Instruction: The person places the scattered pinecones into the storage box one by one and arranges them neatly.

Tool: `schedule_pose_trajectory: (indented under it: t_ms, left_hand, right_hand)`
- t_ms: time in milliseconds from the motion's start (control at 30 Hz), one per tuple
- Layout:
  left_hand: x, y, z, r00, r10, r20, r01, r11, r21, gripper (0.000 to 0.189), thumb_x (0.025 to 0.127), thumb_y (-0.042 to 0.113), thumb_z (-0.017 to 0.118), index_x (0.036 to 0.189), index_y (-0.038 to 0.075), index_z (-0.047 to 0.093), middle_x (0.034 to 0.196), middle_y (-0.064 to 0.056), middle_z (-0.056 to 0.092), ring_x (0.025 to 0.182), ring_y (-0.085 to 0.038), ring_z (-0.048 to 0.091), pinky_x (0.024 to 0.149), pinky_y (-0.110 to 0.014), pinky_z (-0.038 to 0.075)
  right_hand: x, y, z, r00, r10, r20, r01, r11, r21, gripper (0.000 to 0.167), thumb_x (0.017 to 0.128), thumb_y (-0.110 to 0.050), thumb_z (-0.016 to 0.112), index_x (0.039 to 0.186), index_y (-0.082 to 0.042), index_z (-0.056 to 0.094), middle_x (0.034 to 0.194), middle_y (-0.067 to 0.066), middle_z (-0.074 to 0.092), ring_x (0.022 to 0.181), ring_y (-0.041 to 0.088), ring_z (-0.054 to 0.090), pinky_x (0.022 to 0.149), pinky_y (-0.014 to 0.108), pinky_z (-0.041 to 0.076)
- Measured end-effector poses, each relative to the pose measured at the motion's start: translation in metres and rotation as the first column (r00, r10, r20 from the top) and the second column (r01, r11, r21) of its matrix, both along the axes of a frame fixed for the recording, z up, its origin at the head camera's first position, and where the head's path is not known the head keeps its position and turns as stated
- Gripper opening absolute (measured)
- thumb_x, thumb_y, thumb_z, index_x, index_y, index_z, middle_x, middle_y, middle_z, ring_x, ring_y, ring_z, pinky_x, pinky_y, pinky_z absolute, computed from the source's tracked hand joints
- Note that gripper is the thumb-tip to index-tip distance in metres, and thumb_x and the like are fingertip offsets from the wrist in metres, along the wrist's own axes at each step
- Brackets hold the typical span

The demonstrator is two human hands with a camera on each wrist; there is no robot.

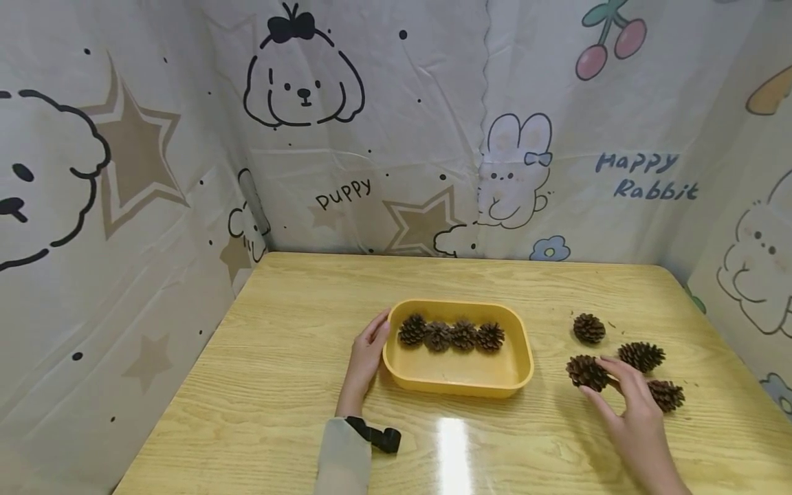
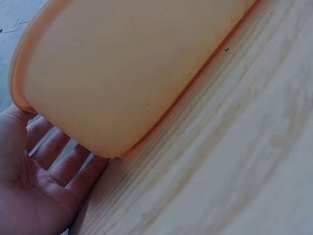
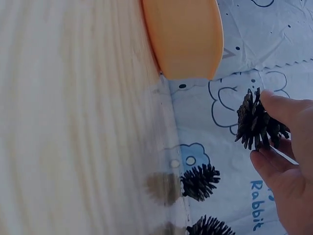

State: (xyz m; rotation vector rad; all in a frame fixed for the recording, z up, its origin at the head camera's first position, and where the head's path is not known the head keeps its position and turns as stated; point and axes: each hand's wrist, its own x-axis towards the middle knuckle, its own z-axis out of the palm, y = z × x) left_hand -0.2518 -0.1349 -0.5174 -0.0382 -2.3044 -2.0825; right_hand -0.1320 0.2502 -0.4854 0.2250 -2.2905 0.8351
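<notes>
A yellow rectangular tray (image 1: 458,385) stands on the table with several brown pine cones (image 1: 438,337) in a row along its far side. At its left end, my left hand (image 1: 366,357) rests against the outside wall with the fingers extended; the left wrist view shows the thumb (image 2: 23,111) at the rim. My right hand (image 1: 634,405) pinches a pine cone (image 1: 586,373) between thumb and fingers, right of the tray. The right wrist view shows this pine cone (image 3: 254,122) raised off the table. Three more lie nearby: one behind (image 1: 588,328), two partly behind the hand (image 1: 641,357).
The light wood table (image 1: 278,344) bears small dark flakes around the loose pine cones. A printed cloth (image 1: 371,137) hangs behind the table and at both sides. A black strap with a small camera (image 1: 383,438) sits on the left wrist.
</notes>
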Motion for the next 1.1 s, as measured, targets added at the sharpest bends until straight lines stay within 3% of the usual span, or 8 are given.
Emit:
schedule_pose_trajectory:
  t_ms: [100,333,433,700,933,1100]
  left_hand:
    - [0.002,0.0,0.004,1.0,0.0,-0.006,0.0,1.0,0.005,0.045,0.103,0.031,0.05,0.145,0.014,0.05,0.15,-0.01,0.049,0.141,-0.027,0.044,0.115,-0.046,0.04]
    - [0.016,0.001,0.032,1.0,-0.014,-0.019,0.013,1.0,-0.01,0.043,0.104,0.021,0.049,0.144,0.005,0.049,0.147,-0.017,0.05,0.138,-0.032,0.046,0.112,-0.047,0.042]
    - [0.018,0.001,0.033,0.999,-0.011,-0.035,0.011,1.0,-0.016,0.043,0.104,0.022,0.049,0.143,0.004,0.05,0.146,-0.017,0.051,0.137,-0.033,0.047,0.112,-0.046,0.043]
    - [0.015,0.001,0.03,0.999,-0.007,-0.032,0.007,1.0,0.006,0.043,0.103,0.021,0.05,0.143,0.004,0.05,0.147,-0.017,0.051,0.137,-0.033,0.047,0.113,-0.047,0.042]
    - [-0.001,0.0,0.003,1.0,0.004,-0.02,-0.004,1.0,0.01,0.044,0.103,0.028,0.05,0.144,0.012,0.05,0.149,-0.011,0.049,0.14,-0.028,0.046,0.114,-0.045,0.041]
    - [-0.002,-0.001,-0.002,1.0,0.002,-0.028,-0.002,1.0,0.003,0.045,0.102,0.034,0.051,0.144,0.016,0.051,0.149,-0.008,0.05,0.14,-0.026,0.046,0.114,-0.043,0.041]
  right_hand:
    - [-0.005,-0.007,0.002,0.999,0.031,-0.036,-0.031,1.0,0.002,0.069,0.062,0.011,0.082,0.127,0.004,0.059,0.123,0.026,0.057,0.127,-0.022,0.031,0.104,-0.006,0.023]
    - [-0.017,-0.022,0.005,0.994,0.093,-0.057,-0.093,0.996,0.005,0.069,0.06,0.014,0.081,0.125,0.006,0.06,0.125,0.025,0.057,0.129,-0.017,0.034,0.106,-0.003,0.026]
    - [-0.022,-0.029,0.007,0.992,0.116,-0.053,-0.116,0.993,0.006,0.069,0.061,0.014,0.081,0.126,0.006,0.059,0.127,0.024,0.056,0.13,-0.017,0.035,0.105,-0.003,0.029]
    - [-0.032,-0.048,0.011,0.972,0.214,-0.094,-0.212,0.977,0.031,0.069,0.06,0.013,0.081,0.125,0.007,0.059,0.125,0.026,0.057,0.13,-0.015,0.037,0.105,-0.001,0.031]
    - [-0.044,-0.06,0.011,0.956,0.279,-0.094,-0.271,0.959,0.088,0.065,0.06,0.012,0.081,0.122,0.008,0.059,0.123,0.026,0.058,0.129,-0.012,0.038,0.106,0.0,0.03]
    - [-0.051,-0.07,0.014,0.942,0.321,-0.095,-0.31,0.944,0.114,0.063,0.063,0.01,0.081,0.121,0.008,0.06,0.123,0.024,0.059,0.127,-0.003,0.046,0.107,0.001,0.031]
